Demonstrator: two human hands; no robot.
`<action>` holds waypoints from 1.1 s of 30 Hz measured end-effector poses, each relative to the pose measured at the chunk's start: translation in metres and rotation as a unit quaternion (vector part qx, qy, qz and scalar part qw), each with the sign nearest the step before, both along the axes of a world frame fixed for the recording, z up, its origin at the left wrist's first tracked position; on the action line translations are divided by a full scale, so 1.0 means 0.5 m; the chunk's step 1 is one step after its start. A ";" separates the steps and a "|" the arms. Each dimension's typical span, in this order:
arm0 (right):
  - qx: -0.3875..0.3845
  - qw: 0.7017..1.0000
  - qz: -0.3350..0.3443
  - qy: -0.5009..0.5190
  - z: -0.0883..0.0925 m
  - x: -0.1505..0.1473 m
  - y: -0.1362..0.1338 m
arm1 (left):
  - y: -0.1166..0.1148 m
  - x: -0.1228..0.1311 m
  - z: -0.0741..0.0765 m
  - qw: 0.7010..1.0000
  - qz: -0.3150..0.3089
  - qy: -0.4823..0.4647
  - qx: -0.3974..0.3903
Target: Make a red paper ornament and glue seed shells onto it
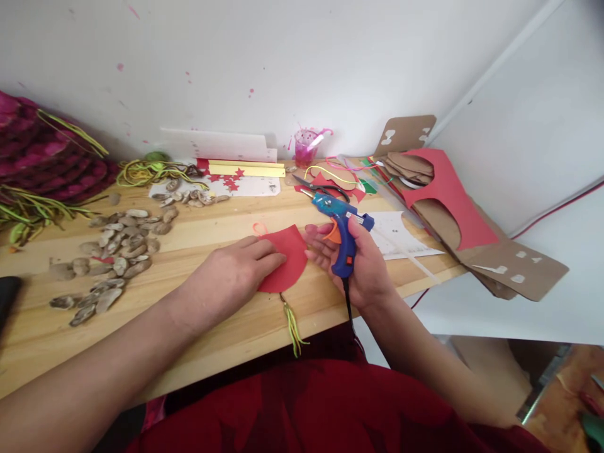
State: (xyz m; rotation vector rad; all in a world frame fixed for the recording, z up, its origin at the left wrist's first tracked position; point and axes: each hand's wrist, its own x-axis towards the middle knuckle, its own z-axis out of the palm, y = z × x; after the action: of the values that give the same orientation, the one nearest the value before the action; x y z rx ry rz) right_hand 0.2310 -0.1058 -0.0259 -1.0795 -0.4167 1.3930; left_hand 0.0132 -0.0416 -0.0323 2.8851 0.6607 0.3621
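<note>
Where the left hand (238, 267) rests: red paper cutout (293, 255), grip unclear
Right hand (369, 270): clamped around hot-glue gun (346, 244)

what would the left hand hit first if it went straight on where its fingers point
Over the red paper it touches, the left hand would likely meet the right hand first, at its fingers; their height is unclear.

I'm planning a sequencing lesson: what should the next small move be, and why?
Probably, the left hand should press across the red paper: its fingers rest there, while the right hand holds the glue gun with its nozzle pointing away.
</note>
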 end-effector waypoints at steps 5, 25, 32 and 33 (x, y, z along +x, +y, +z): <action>0.006 1.000 0.014 -0.006 0.015 -0.008 -0.008 | -0.001 -0.007 -0.026 0.998 0.024 -0.025 0.046; -0.044 0.901 0.145 -0.406 0.050 0.058 -0.052 | -0.011 -0.006 -0.029 0.994 0.044 -0.080 0.053; -0.017 0.816 0.197 -0.543 0.050 0.045 -0.027 | -0.009 -0.009 -0.033 0.995 0.037 -0.081 0.040; -0.014 0.807 0.199 -0.556 0.048 0.044 -0.023 | -0.009 -0.009 -0.032 0.995 0.037 -0.081 0.037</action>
State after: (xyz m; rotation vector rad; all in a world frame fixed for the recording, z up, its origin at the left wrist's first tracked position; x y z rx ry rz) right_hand 0.2532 -0.1175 -0.0017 -1.8522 -1.5468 0.9500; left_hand 0.0087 -0.0460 -0.0486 2.8655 0.7429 0.6352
